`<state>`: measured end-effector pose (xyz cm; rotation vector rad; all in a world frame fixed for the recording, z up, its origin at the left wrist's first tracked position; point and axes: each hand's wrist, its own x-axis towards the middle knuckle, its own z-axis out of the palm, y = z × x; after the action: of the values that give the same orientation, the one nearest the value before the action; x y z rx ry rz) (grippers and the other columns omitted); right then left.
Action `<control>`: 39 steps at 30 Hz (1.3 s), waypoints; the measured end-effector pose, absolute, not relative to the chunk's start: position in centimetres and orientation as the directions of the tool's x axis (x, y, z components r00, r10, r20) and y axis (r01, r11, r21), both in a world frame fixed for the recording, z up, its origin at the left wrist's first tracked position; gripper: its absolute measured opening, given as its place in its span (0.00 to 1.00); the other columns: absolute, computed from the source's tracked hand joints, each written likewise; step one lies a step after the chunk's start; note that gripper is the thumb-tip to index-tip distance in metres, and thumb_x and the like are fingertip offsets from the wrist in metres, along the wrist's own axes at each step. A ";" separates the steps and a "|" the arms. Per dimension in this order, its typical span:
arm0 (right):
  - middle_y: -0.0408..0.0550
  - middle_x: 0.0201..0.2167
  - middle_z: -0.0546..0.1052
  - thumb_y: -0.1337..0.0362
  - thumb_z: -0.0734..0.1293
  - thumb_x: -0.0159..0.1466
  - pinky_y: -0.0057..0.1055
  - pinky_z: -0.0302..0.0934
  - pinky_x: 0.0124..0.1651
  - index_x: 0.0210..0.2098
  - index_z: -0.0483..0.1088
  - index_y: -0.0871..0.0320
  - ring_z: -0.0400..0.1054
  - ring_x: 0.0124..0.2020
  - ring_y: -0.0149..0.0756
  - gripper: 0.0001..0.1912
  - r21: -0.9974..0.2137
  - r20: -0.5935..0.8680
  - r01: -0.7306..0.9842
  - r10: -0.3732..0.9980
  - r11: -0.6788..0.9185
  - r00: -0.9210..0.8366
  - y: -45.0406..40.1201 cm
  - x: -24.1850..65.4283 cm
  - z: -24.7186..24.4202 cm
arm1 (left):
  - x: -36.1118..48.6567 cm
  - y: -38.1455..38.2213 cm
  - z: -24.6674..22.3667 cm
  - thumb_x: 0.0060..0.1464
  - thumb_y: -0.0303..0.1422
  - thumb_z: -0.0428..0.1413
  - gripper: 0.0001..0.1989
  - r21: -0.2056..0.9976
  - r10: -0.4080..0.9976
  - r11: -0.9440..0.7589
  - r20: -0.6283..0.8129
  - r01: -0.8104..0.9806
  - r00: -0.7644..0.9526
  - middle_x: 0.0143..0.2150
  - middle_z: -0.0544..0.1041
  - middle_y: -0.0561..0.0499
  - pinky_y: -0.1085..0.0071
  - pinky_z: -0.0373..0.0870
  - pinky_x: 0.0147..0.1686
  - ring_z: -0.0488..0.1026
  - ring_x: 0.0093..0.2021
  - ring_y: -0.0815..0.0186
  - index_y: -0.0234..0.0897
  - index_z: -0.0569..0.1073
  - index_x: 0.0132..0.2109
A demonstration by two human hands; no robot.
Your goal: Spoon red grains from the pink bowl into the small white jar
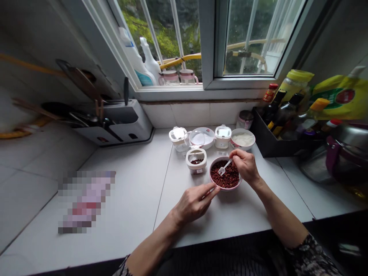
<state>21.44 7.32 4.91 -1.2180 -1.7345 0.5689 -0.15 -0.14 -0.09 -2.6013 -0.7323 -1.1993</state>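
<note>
My right hand [245, 165] is closed on the handle of a small white spoon [222, 171], whose tip rests on dark red peppercorns [228, 179] in a pink-rimmed bowl [226, 188]. At the bowl's near left rim, my left hand [198, 201] has its fingers pressed together against the edge. Just left of the bowl stands an open square jar [196, 163] with some of the same peppercorns inside. Its clear lid [196, 139] is raised behind it.
Behind are two white-lidded jars [178, 135] [223, 136], a bowl of white grains [207, 142] and a bowl of white powder [243, 139]. A utensil holder [126, 119] stands left; a bottle box [273, 147] and a metal pot [347, 153] stand right. A pixelated packet [89, 203] lies left.
</note>
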 end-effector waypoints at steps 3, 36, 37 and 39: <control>0.41 0.17 0.69 0.66 0.59 0.57 0.28 0.58 0.28 0.25 0.71 0.55 0.66 0.24 0.34 0.10 -0.779 0.402 0.481 0.909 0.402 -0.108 7.3 21.3 4.8 | -0.1 -0.2 0.0 0.62 0.20 0.48 0.16 0.035 0.364 -0.857 0.747 0.514 0.557 0.46 0.79 0.40 0.71 0.79 0.33 0.79 0.39 0.65 0.30 0.72 0.55; 0.40 0.15 0.69 0.63 0.60 0.54 0.27 0.56 0.22 0.25 0.72 0.58 0.62 0.17 0.30 0.10 -0.917 0.297 0.291 0.954 0.274 0.040 7.8 21.7 5.3 | -0.1 -0.2 -0.1 0.62 0.19 0.47 0.17 0.049 0.359 -0.866 0.753 0.497 0.551 0.46 0.78 0.39 0.71 0.80 0.34 0.79 0.39 0.65 0.29 0.71 0.56; 0.40 0.15 0.70 0.62 0.60 0.53 0.26 0.54 0.21 0.25 0.72 0.58 0.60 0.16 0.29 0.10 -0.941 0.257 0.239 0.965 0.238 0.053 8.0 21.7 5.4 | -0.1 -0.2 0.0 0.62 0.19 0.47 0.17 0.049 0.358 -0.866 0.755 0.497 0.550 0.46 0.78 0.39 0.71 0.79 0.33 0.79 0.39 0.65 0.29 0.71 0.55; 0.41 0.15 0.71 0.62 0.61 0.51 0.26 0.52 0.19 0.25 0.72 0.59 0.58 0.15 0.27 0.09 -0.972 0.189 0.152 0.980 0.178 0.062 8.3 21.8 5.5 | -0.1 -0.2 0.0 0.62 0.19 0.47 0.17 0.048 0.358 -0.866 0.755 0.498 0.549 0.45 0.78 0.39 0.71 0.79 0.33 0.79 0.39 0.65 0.29 0.71 0.56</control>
<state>21.85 8.34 5.47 -1.2097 -1.3398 0.9438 -0.14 -0.19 -0.04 -2.6096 -0.7283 -1.2135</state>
